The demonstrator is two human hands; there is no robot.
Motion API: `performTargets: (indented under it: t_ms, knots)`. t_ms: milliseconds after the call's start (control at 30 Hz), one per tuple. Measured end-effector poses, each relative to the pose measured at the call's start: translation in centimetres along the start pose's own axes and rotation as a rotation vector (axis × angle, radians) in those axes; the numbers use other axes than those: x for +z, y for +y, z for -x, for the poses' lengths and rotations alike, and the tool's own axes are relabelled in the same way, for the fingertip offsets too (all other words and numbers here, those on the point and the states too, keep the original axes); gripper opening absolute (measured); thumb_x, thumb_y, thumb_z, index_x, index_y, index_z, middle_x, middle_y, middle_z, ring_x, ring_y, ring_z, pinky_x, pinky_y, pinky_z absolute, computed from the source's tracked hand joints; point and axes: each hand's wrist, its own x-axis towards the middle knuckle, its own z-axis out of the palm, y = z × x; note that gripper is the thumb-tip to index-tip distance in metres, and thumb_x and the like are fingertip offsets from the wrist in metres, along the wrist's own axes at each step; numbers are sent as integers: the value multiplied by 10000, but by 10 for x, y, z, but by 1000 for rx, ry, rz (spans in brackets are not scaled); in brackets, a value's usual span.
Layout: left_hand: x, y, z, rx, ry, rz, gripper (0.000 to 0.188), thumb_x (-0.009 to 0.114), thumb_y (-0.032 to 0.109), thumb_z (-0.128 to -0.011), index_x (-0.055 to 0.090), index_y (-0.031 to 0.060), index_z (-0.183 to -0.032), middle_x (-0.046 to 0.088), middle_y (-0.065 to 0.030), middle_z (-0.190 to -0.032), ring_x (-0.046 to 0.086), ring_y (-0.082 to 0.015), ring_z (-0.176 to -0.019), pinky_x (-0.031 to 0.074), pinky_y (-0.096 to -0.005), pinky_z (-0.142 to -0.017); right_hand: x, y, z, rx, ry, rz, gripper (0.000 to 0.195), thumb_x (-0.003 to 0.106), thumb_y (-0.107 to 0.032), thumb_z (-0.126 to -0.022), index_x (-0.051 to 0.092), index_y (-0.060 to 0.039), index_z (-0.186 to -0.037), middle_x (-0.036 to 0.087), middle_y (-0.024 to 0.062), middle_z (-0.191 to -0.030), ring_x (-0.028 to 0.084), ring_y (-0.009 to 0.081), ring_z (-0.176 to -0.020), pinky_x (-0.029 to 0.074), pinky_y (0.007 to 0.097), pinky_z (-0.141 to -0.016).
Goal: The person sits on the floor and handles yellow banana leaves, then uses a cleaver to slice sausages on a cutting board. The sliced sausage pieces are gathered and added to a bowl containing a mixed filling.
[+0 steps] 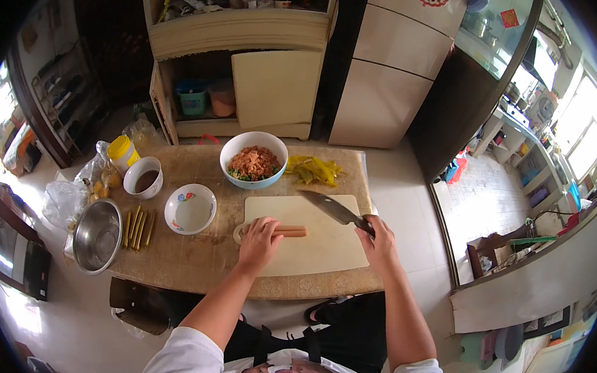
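Two pinkish sausages (pixel 291 231) lie side by side across a cream plastic cutting board (pixel 320 257). My left hand (pixel 260 239) holds their left ends down near the board's handle end, covering that part of them. In my right hand (pixel 380 243) is the dark handle of a broad kitchen knife (pixel 330 207). Its blade points up and left over the far right part of the board, apart from the sausages. Beyond the board stands a large bowl (pixel 252 184) with reddish minced filling (pixel 255 161) and chopped greens. Beside that bowl lies a heap of crumpled yellow strips (pixel 315 170), perhaps wrappers.
A flowered white bowl (pixel 190 209), several slim gold-coloured sticks (pixel 139 228), a steel basin (pixel 97 237) and a cup of dark liquid (pixel 143 177) occupy the table's left side. Behind them are a yellow-lidded container (pixel 123 154) and plastic bags (pixel 64 205). A cabinet (pixel 276 90) stands beyond.
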Motion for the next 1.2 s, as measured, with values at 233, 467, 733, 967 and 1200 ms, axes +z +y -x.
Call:
performTargets:
  t_ms: [233,467,733,967,1200]
  knots:
    - [-2,-3,-1,-193,77,202,390,815,158,-933,688,89,-1296,691,-131,-1256,657,-364,-1200,550,-480,-1027,0,-6,-40,-143,-210,318,288,763,-270,-988,698,-109,-1218,767,99,-1119,721,329,-1075,512,471,-990]
    - [-47,-26,-14,-311,-15,267,337,756,141,-1003,681,56,-1321,701,-160,-1305,684,-341,-1180,580,-427,-975,22,-51,-63,-302,-334,482,271,740,-295,-1006,702,-111,-1202,757,113,-1106,709,339,-1095,517,499,-992]
    - [-65,-48,-22,-262,-85,284,149,772,143,-980,717,53,-1086,773,-132,-1072,740,-365,-996,579,-447,-850,43,-106,-82,-408,-411,596,235,712,-318,-1012,705,-96,-1088,760,117,-1077,720,316,-1127,520,481,-992]
    - [-56,-46,-23,-79,-101,173,158,770,152,-979,667,67,-1063,754,-174,-967,733,-414,-900,569,-486,-751,44,-97,-83,-372,-456,569,235,723,-323,-1001,723,-106,-1090,765,108,-1039,737,312,-1071,522,479,-975]
    - [-50,-53,-22,-12,-126,121,186,722,161,-1016,618,84,-1150,752,-202,-892,740,-445,-839,568,-524,-688,48,-98,-88,-444,-453,602,221,724,-326,-1002,730,-119,-1079,757,90,-1002,743,309,-990,512,468,-918]
